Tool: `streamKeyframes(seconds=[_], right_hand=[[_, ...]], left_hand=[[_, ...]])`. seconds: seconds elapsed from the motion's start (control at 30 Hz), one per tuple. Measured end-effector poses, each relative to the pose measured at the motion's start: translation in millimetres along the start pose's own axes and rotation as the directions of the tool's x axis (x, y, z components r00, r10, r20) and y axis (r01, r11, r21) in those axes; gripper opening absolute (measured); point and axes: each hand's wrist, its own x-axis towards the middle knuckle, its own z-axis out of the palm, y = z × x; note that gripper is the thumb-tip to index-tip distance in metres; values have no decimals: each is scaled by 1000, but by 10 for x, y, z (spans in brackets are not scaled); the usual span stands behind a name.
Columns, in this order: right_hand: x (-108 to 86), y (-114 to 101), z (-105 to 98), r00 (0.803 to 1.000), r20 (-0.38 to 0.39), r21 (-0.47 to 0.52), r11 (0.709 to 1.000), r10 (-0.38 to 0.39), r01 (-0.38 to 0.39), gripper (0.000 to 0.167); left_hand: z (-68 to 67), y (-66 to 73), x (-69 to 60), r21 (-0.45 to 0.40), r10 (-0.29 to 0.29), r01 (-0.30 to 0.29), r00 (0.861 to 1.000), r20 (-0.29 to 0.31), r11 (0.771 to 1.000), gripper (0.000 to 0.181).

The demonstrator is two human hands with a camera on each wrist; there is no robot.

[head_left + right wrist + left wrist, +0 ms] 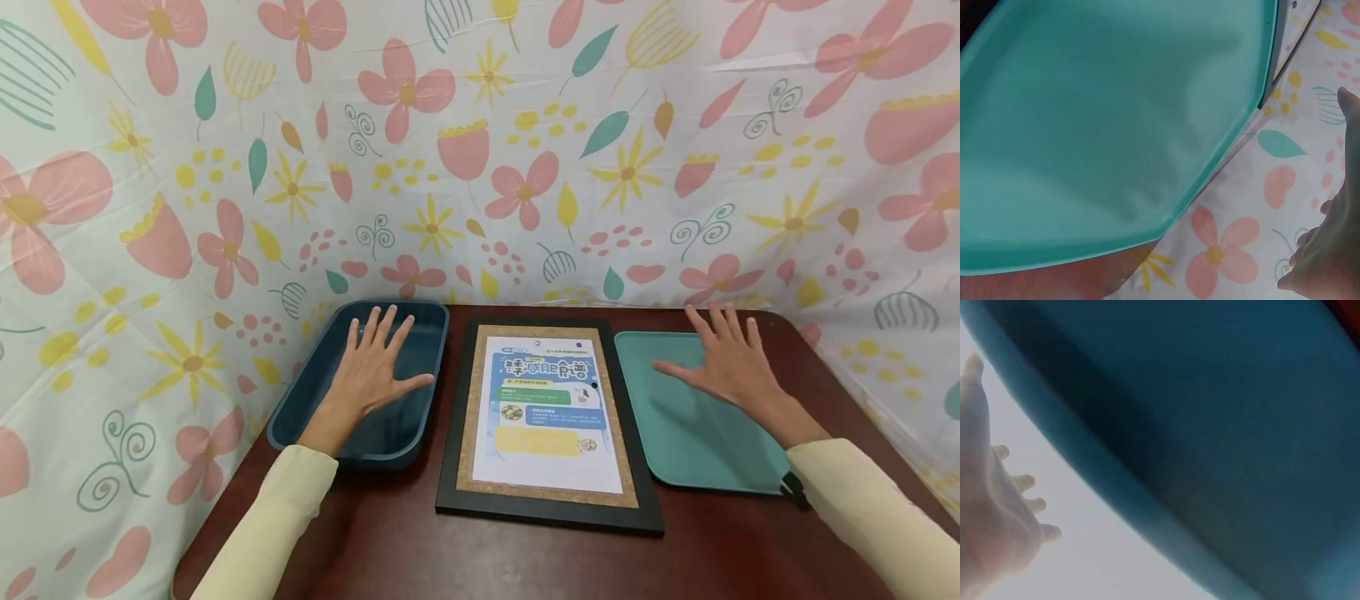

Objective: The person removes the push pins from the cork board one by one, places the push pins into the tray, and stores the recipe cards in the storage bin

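A brown table bears a bin, framed board and teal tray.

Head view: bright, soft, even light; floral curtain pale and clear, its pattern stretched toward corners by wide lens. Dark table with faint sheen. Large title on paper sharp, small print too fine to read.

Left wrist view: strong backlight; background blown out to flat white, left hand hazy with glowing edges, blue tray dim and soft, dark shadow band along inner wall.

Right wrist view: gentler exposure; right hand shaded, soft finger-shaped shadow across green tray.
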Motion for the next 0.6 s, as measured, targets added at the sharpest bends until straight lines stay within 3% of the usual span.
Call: streamKeyframes(seconds=[0.6], right_hand=[[69, -135, 5, 1000, 19, 25, 999, -24, 24, 117]], left_hand=[[-18, 279, 40, -25, 20, -19, 999, 28, 999, 107]])
